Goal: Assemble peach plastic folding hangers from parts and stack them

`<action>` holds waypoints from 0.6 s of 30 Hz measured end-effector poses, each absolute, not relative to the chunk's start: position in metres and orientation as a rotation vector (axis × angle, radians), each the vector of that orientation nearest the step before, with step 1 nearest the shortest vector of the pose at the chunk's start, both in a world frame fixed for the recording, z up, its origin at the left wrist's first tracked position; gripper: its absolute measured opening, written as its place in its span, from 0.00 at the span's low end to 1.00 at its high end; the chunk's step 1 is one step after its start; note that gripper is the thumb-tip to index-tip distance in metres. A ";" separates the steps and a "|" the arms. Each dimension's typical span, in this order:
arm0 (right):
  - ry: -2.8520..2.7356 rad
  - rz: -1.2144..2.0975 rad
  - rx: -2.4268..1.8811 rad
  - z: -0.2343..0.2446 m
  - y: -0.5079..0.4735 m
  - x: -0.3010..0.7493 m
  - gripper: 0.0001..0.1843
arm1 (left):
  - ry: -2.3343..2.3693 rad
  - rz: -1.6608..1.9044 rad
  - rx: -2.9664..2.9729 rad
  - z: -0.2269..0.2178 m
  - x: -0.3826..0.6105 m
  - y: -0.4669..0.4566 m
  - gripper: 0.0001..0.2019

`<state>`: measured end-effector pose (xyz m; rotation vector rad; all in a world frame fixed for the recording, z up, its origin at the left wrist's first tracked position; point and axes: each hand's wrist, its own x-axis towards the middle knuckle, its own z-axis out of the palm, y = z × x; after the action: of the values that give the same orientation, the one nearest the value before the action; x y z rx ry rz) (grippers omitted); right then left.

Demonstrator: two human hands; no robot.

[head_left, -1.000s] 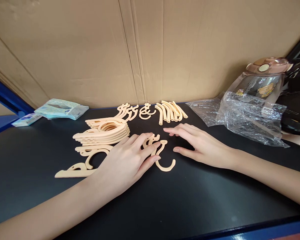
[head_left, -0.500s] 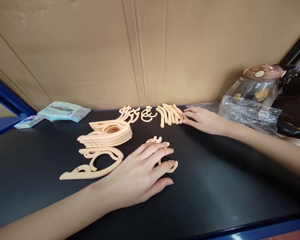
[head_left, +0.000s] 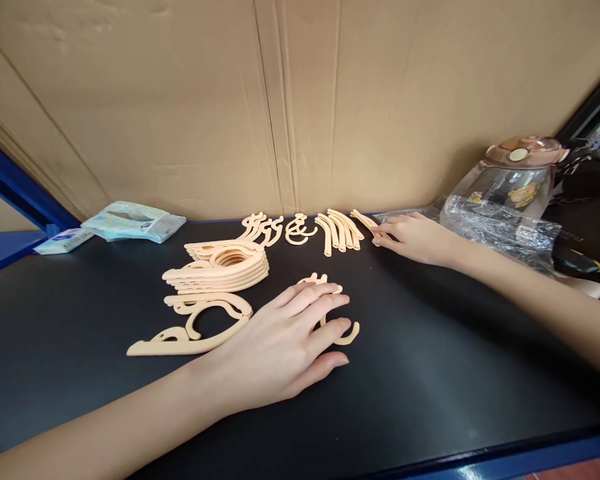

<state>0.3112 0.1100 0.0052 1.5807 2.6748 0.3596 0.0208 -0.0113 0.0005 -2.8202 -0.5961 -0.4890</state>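
Observation:
My left hand (head_left: 290, 340) lies palm down, fingers spread, over a beige hook piece (head_left: 349, 335) with two small ear shapes; most of the piece is hidden. Left of it are loose beige folding hanger arms (head_left: 187, 347) around a round gap. Behind these sits a stack of like arms (head_left: 217, 275). At the back right, the fingers of my right hand (head_left: 410, 235) pinch a slim curved beige strip (head_left: 364, 219); whether there is more than one strip cannot be made out. Several more curved strips (head_left: 339, 232) lie in a row just left of it.
Small beige hooks (head_left: 299, 230) and more curved hooks (head_left: 255, 227) lie near the cardboard wall (head_left: 180, 100). Two soft tissue packs (head_left: 133, 221) are at back left. A clear bottle (head_left: 523, 173) and crinkled plastic wrap (head_left: 500, 230) stand right, beyond my right arm.
My right hand has moved slightly right, drawing the curved strip away from the row and opening a gap. My left hand stays over the hook piece. The view has shifted a little.

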 end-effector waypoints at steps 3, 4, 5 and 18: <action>2.661 0.431 1.561 0.011 0.086 0.305 0.26 | -0.591 -0.486 -2.836 0.000 0.021 -0.011 0.16; 2.663 0.470 1.553 0.014 0.076 0.303 0.26 | -0.589 -0.482 -2.841 -0.001 0.022 -0.011 0.16; 2.674 0.510 1.513 0.016 0.067 0.300 0.26 | -0.585 -0.481 -2.843 -0.001 0.022 -0.010 0.16; 3.052 0.140 1.118 0.013 0.046 0.311 0.19 | -0.572 -0.471 -2.873 -0.002 0.021 -0.010 0.16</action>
<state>0.3110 0.0460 0.0130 1.1182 3.0524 0.1397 0.0214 -0.0099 -0.0017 -2.8734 -0.5724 -0.4710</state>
